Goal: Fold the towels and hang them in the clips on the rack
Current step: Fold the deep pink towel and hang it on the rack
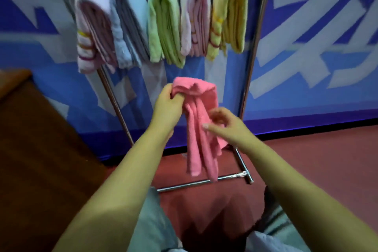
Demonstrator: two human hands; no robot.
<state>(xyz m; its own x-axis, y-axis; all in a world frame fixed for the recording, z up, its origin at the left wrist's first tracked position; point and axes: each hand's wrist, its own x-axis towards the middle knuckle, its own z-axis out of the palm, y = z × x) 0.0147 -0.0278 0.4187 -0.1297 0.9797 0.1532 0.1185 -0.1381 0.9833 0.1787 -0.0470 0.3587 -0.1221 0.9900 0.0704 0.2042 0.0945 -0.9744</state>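
A pink towel [199, 129] hangs bunched and crumpled in front of me, below the rack. My left hand [168, 101] grips its top corner. My right hand [223, 124] is at the towel's right side with fingers half curled, touching the cloth; whether it grips is unclear. On the metal rack [256, 32] several folded towels hang side by side from the top: a pale pink one [93, 26], a light blue one [127, 24], a green one [163, 20], another pale pink one [195, 14] and a yellow one [230, 10]. The clips holding them are hidden or blurred.
A brown wooden surface [36, 139] fills the left side. The rack's chrome foot bar [204, 182] lies on the red floor [317, 159]. Behind the rack is a blue and white patterned wall [317, 47]. My knees show at the bottom.
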